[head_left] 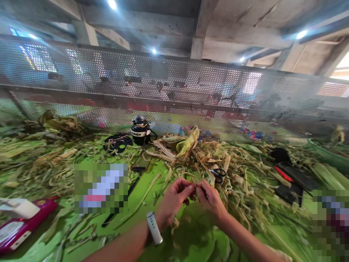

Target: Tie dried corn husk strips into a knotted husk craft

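Observation:
My left hand, with a pale watch strap at the wrist, is closed in a pinch in the middle of the head view. Close against it, my right hand pinches too, and the fingertips of both meet. Whatever lies between them is too small and too hidden to name. Just beyond the right hand, black-handled scissors rest among dried corn husks. A curled yellow-green husk rises from the pile ahead of the hands. Below the hands the green tabletop shows, with husk scraps on it.
A black jug-like bottle stands before the perforated metal screen. At left lie a magenta device, a blurred-out object and a thin black strip. On the right are a black case and a green basket.

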The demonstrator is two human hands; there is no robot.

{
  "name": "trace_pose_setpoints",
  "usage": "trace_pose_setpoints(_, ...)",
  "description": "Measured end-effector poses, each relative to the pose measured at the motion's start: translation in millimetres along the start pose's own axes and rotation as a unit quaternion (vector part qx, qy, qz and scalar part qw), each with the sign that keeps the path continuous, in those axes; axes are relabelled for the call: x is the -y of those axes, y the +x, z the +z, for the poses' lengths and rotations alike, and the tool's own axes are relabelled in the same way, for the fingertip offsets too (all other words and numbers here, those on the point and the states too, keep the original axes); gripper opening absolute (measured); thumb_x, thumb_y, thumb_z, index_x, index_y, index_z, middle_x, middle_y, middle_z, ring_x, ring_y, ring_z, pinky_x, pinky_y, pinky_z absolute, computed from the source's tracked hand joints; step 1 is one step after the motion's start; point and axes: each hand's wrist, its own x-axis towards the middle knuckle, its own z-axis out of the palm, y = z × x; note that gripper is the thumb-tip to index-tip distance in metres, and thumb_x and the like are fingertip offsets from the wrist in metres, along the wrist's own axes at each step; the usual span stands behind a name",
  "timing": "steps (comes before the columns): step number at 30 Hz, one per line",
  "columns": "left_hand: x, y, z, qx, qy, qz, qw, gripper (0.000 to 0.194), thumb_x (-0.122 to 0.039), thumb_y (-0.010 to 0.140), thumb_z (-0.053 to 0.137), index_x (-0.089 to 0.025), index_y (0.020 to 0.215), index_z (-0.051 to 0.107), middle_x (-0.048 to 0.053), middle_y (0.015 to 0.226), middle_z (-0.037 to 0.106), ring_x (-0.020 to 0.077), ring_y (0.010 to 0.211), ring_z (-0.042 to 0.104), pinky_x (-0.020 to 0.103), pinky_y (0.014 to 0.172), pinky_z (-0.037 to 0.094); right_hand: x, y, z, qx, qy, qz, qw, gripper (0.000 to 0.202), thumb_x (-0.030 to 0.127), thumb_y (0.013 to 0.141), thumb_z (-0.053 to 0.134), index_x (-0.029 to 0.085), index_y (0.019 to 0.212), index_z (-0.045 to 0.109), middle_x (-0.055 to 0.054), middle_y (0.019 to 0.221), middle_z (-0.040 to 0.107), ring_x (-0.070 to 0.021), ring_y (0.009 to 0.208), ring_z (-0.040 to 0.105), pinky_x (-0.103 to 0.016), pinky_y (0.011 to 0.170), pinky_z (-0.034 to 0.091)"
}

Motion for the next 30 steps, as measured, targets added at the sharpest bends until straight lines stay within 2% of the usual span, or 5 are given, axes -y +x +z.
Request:
trace_pose_setpoints(12, 3, -1, 5.3, -0.013, 0.019, 0.059, 0.998, 0.032, -0.045, 0.069, 0.068, -0.015, 0.069, 0.056, -0.002, 0.058, 0.059, 0.0104, 0.055, 0.052, 0.021, 0.051, 0.034, 1, -6, 6, 0.001, 0.068, 0.028, 0.997, 0.023, 0.028, 0.093, 0.037, 0.02, 0.073, 0.043, 0.002, 0.063, 0.052, -0.0103, 0.056, 0.049, -0.021, 0.053, 0.039)
trace_pose_setpoints(18, 3, -5, 8.9, -0.035, 0.038, 0.083, 0.995, 0.035, -0.05, 0.07, 0.065, -0.017, 0.07, 0.052, -0.004, 0.057, 0.054, 0.0091, 0.049, 0.049, 0.022, 0.05, 0.038, 7, -5, 4, -0.024, 0.008, 0.016, 1.0, 0.024, 0.027, 0.091, 0.038, 0.02, 0.069, 0.042, 0.003, 0.06, 0.048, -0.0105, 0.054, 0.046, -0.021, 0.052, 0.037)
trace_pose_setpoints(22, 3, -5, 7.5, -0.023, 0.037, 0.07, 0.997, 0.036, -0.052, 0.072, 0.061, -0.019, 0.071, 0.048, -0.005, 0.055, 0.053, 0.0093, 0.047, 0.049, 0.021, 0.046, 0.037, 11, -5, 2, -0.017, 0.022, 0.013, 1.0, 0.023, 0.027, 0.091, 0.037, 0.021, 0.07, 0.042, 0.003, 0.06, 0.05, -0.0106, 0.053, 0.048, -0.021, 0.052, 0.038)
trace_pose_setpoints(27, -3, -5, 4.6, 0.028, 0.011, 0.005, 1.0, 0.034, -0.05, 0.074, 0.06, -0.019, 0.073, 0.048, -0.004, 0.059, 0.056, 0.0112, 0.052, 0.055, 0.021, 0.046, 0.036, 10, -4, -1, 0.019, 0.056, 0.028, 0.998, 0.024, 0.028, 0.092, 0.036, 0.021, 0.07, 0.041, 0.003, 0.059, 0.05, -0.0109, 0.053, 0.048, -0.022, 0.054, 0.039)
trace_pose_setpoints(30, -4, -5, 5.5, 0.032, 0.015, 0.01, 0.999, 0.035, -0.049, 0.07, 0.065, -0.019, 0.07, 0.047, -0.005, 0.051, 0.054, 0.0096, 0.046, 0.052, 0.02, 0.044, 0.031, 10, -3, -1, 0.033, 0.068, 0.02, 0.997, 0.025, 0.029, 0.093, 0.036, 0.021, 0.069, 0.041, 0.004, 0.057, 0.051, -0.0107, 0.052, 0.049, -0.022, 0.054, 0.039)
